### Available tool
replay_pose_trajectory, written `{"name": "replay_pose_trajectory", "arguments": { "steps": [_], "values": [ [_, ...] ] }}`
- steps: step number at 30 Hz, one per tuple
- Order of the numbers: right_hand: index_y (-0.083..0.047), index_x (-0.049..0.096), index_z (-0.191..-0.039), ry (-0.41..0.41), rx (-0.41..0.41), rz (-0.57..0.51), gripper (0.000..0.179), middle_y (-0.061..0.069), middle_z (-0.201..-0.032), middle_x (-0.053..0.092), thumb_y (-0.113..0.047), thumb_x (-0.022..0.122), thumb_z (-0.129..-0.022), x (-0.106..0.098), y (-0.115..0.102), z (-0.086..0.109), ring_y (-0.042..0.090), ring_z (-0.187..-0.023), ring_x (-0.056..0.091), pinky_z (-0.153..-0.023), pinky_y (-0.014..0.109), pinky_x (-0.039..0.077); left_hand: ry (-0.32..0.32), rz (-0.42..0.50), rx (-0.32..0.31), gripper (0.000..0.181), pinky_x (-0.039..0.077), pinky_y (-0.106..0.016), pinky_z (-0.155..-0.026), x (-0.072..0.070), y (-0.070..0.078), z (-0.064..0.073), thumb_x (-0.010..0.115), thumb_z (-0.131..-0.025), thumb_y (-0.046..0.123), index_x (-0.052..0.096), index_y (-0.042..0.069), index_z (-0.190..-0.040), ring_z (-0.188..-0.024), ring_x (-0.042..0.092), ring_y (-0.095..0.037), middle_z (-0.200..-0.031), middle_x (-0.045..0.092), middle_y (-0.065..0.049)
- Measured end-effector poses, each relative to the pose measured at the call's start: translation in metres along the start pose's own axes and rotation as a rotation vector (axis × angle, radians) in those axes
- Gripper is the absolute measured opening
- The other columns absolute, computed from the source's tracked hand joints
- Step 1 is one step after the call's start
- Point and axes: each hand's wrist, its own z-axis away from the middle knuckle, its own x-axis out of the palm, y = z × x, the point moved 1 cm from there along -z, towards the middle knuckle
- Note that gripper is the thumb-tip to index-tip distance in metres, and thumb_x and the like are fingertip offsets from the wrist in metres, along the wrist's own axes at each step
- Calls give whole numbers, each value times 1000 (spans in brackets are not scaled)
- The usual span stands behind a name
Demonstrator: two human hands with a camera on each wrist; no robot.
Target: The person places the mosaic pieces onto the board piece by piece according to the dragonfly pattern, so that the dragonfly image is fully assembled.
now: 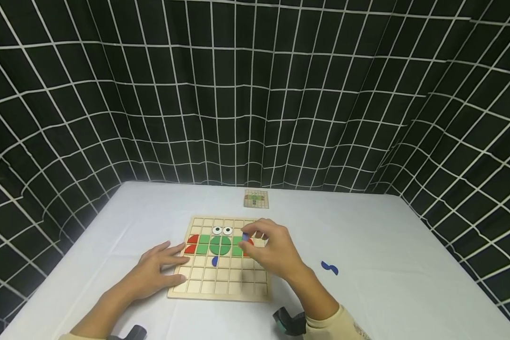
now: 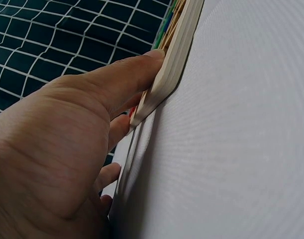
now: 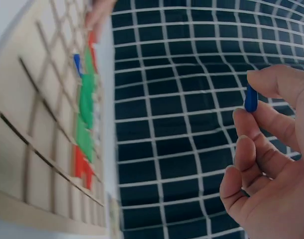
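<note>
A square wooden grid board point(image 1: 221, 289) lies on the white table. My left hand point(image 1: 155, 269) rests along its left edge with fingers spread, the thumb on the rim in the left wrist view. My right hand point(image 1: 276, 248) pinches a small blue piece point(image 3: 251, 98) between thumb and index finger, raised over the board's right side. Set in the grid are a round green shape point(image 1: 220, 245), green squares point(image 1: 203, 244) and red curved pieces point(image 1: 190, 249) at the left end. Two eye discs point(image 1: 217, 230) sit above the green shape, and a blue half-round piece point(image 1: 214, 261) below it.
A small pattern card point(image 1: 256, 199) with a similar figure lies behind the board. On the table to the right is a wavy blue piece point(image 1: 329, 267). A black curtain point(image 1: 246, 104) with white grid lines surrounds the table's back and sides.
</note>
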Motion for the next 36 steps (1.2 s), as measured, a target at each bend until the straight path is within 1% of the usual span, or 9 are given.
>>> {"name": "replay_pose_trajectory", "arguments": {
  "steps": [2,4,9,11,15,18,22,27,36],
  "values": [
    [-11,73,-94,-19,3,-12,20,-12,-87,65,-5,79,-76,9,3,-1,15,-81,58,-72,37,50,0,-5,5,51,15,-72,-102,-1,0,0,77,-73,53,73,23,-115,-138,24,-40,-144,48,1],
    [-10,72,-95,-42,16,-30,19,-10,-88,65,-5,78,-77,18,5,-1,16,-81,58,-72,37,51,-2,-4,8,51,15,-72,-102,-1,1,0,77,-73,53,73,24,-115,-138,24,-40,-144,48,1],
    [-8,72,-95,-84,36,-47,16,-1,-88,67,-7,75,-80,39,13,-4,22,-81,58,-70,40,51,6,6,16,51,14,-71,-103,-3,1,0,77,-73,52,73,23,-114,-138,24,-41,-143,48,0],
    [-8,72,-97,-99,64,-29,15,-2,-89,66,-9,75,-82,46,15,-6,22,-83,58,-71,38,51,10,6,24,51,14,-70,-103,-2,-1,0,77,-74,52,73,22,-114,-138,24,-41,-143,49,0],
    [-9,72,-100,-133,143,-5,18,-10,-90,64,-14,75,-83,58,19,-6,19,-87,58,-70,30,50,14,0,23,50,14,-71,-102,-1,-2,0,77,-74,53,72,24,-115,-138,24,-40,-144,48,1],
    [-8,72,-102,-158,177,4,20,-11,-89,63,-16,75,-84,65,23,-5,16,-86,58,-68,27,50,16,-3,21,50,15,-71,-102,-2,-2,0,77,-74,52,72,25,-115,-138,24,-40,-144,48,1],
    [-7,72,-102,-184,201,13,21,-10,-87,63,-16,75,-83,72,30,-4,14,-81,59,-66,26,50,17,-5,32,49,14,-71,-102,-4,-2,-1,77,-74,52,72,25,-114,-138,24,-41,-143,48,1],
    [-9,72,-102,-232,273,39,21,-12,-82,60,-18,77,-83,75,37,-2,10,-75,54,-64,25,48,17,1,53,48,14,-70,-103,-4,-2,-2,77,-74,50,73,24,-114,-138,24,-41,-143,48,0],
    [-8,74,-98,-290,245,128,19,-7,-84,60,-18,78,-82,86,42,0,6,-75,53,-66,22,48,11,5,49,48,13,-69,-104,-4,-2,-1,78,-74,49,73,22,-114,-138,24,-42,-143,49,-2]
  ]
}}
